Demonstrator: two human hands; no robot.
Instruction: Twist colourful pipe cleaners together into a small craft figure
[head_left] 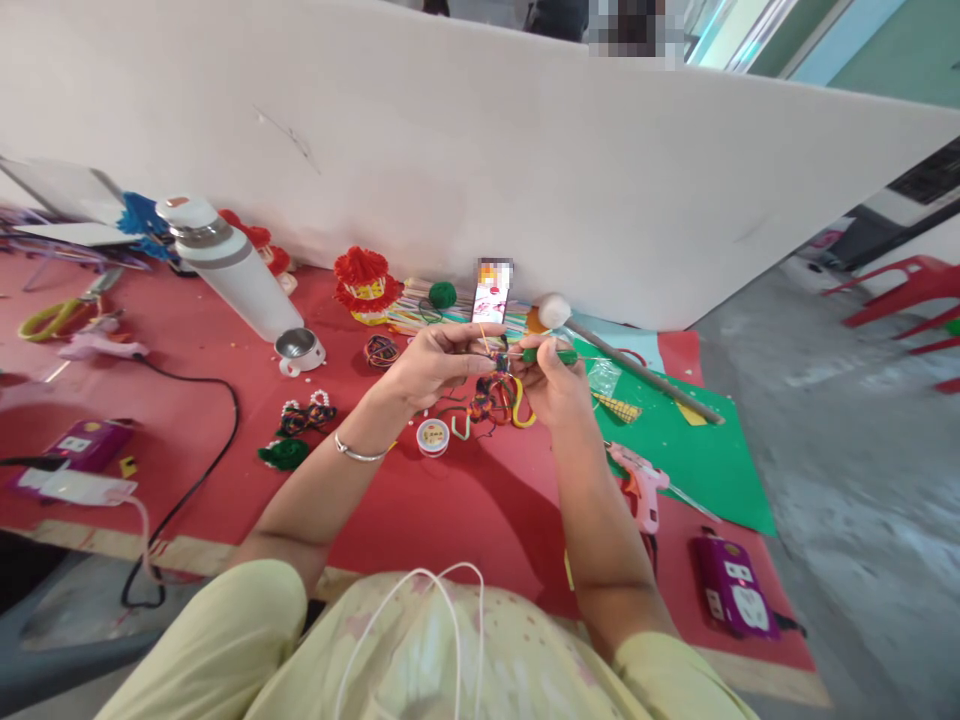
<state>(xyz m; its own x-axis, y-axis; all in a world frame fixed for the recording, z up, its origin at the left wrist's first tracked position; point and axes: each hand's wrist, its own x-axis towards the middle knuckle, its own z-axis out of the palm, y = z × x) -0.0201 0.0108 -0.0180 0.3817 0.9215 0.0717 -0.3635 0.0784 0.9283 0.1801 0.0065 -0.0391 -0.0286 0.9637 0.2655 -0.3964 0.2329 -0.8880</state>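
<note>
The fingers (pixel 478 365) of the left hand (pixel 435 370) are closing narrowly on the top of a multicoloured yarn piece (pixel 487 402), an orange strand (pixel 484 338) rising by the index finger, probably so that the yarn is staying taut. The right hand (pixel 559 390) is gripping a green-handled tool (pixel 568 357), its thumb and fingers drawn together, seemingly for fine control. The yarn piece is hanging between the hands, above the middle of the red bench (pixel 450 530), towards its far edge. Beyond it, a phone (pixel 490 300) is standing upright near the white partition (pixel 420 150), presumably for easy viewing. A round spool (pixel 433 437) is lying nearer the body, and a white bottle (pixel 232 280) is standing towards the far left corner. A pink glue gun (pixel 641 487) and a purple power box (pixel 739 590) are resting towards the near right corner.
</note>
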